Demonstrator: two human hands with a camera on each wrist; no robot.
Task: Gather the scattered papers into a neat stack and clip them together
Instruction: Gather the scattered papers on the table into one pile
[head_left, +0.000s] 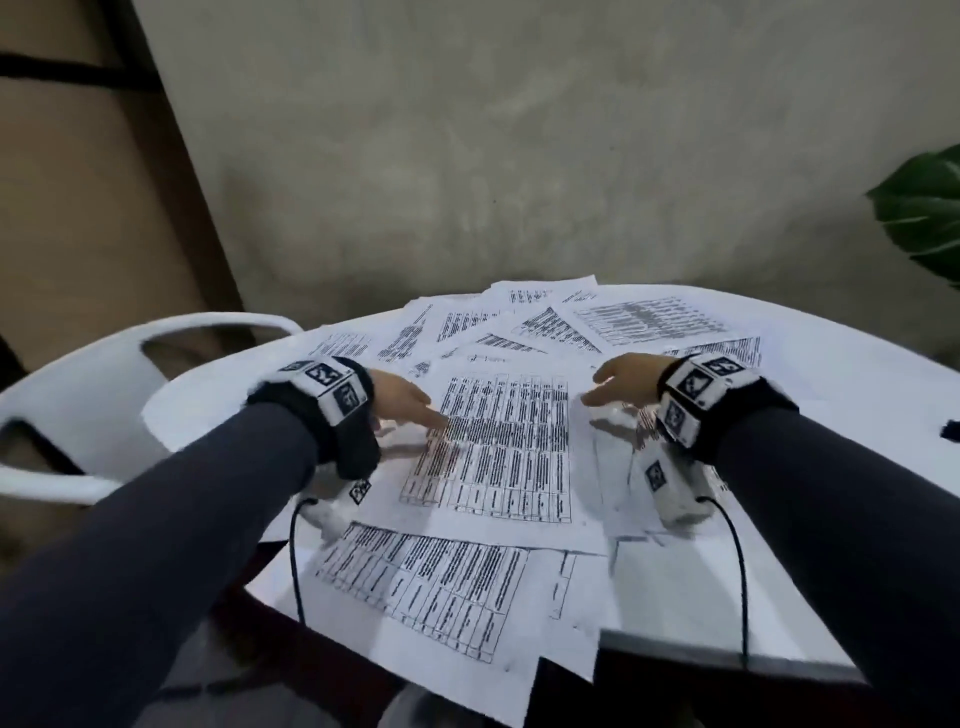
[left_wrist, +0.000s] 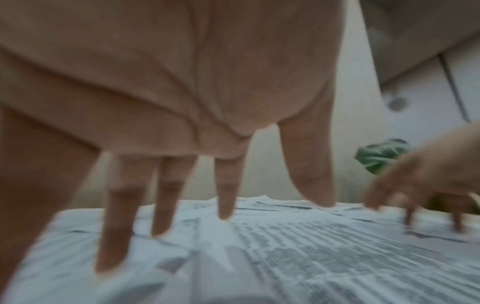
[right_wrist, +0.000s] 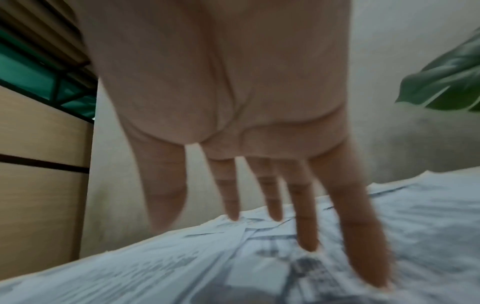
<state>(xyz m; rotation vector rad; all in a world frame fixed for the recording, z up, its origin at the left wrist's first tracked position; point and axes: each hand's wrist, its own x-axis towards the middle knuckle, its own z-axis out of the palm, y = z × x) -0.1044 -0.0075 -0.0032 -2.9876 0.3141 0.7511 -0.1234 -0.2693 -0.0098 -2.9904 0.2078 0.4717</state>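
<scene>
Several printed sheets of paper (head_left: 498, 447) with dense tables lie scattered and overlapping across a round white table (head_left: 841, 364). More sheets (head_left: 530, 322) fan out toward the far edge. One sheet (head_left: 441, 587) hangs over the near edge. My left hand (head_left: 410, 405) hovers palm down with straight, spread fingers (left_wrist: 223, 197) at the left side of the middle sheet. My right hand (head_left: 618, 382) hovers the same way at its right side, fingers (right_wrist: 306, 214) spread just above the papers (right_wrist: 233, 257). Neither hand holds anything. A small dark object (head_left: 951, 430), perhaps the clip, lies at the table's right edge.
A white plastic chair (head_left: 93, 405) stands close to the table's left side. A grey wall rises behind the table. Green plant leaves (head_left: 924, 213) reach in from the right. A wooden panel (head_left: 78, 182) fills the far left.
</scene>
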